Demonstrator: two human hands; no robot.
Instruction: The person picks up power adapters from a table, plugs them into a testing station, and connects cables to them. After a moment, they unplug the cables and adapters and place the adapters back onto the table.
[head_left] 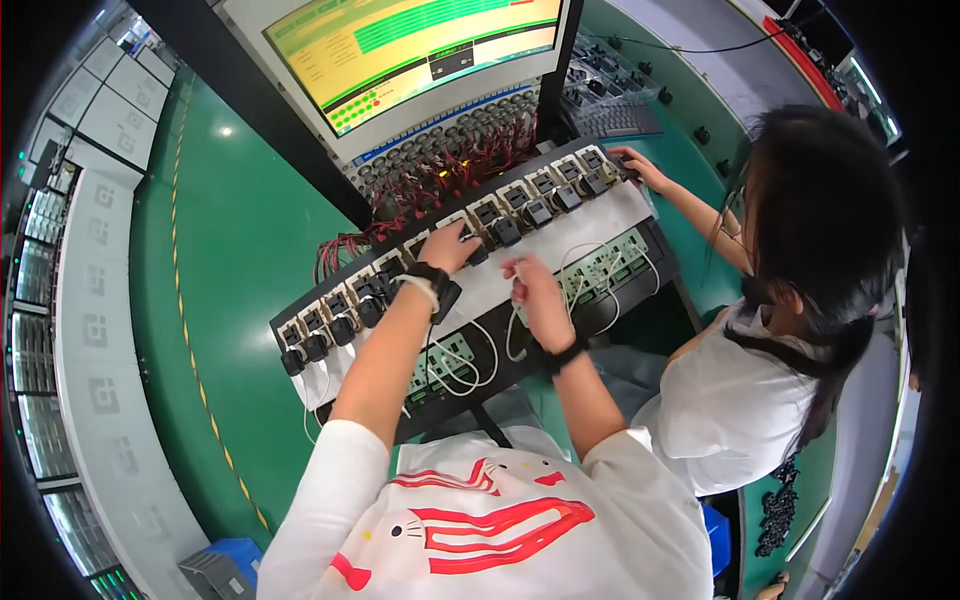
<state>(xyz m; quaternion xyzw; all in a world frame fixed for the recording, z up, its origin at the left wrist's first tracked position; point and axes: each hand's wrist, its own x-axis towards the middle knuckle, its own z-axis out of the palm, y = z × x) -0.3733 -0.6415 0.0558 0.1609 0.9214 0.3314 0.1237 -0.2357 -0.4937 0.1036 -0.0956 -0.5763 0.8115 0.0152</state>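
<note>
A long rack holds a row of sockets (pixel 514 194), several with black power adapters (pixel 342 328) plugged in. My left hand (pixel 450 248) reaches over the middle of the row, its fingers closed around a black adapter (pixel 478 254). To its right, my right hand (pixel 540 295) is raised above the white ledge (pixel 490 283), fingers pinched together. A white cable (pixel 513 335) hangs just below that hand and seems to run up into it; its end is hidden by the fingers. Green circuit boards (pixel 440 370) with more white cables sit along the rack's near side.
A monitor (pixel 420 55) stands behind the rack, above bundled red wires (pixel 350 248). At the right sits a co-worker (pixel 740 380), whose hand (pixel 642 168) touches the rack's far right end. A keyboard (pixel 620 122) and clear trays (pixel 600 75) lie beyond. A blue-grey bin (pixel 222 568) stands lower left.
</note>
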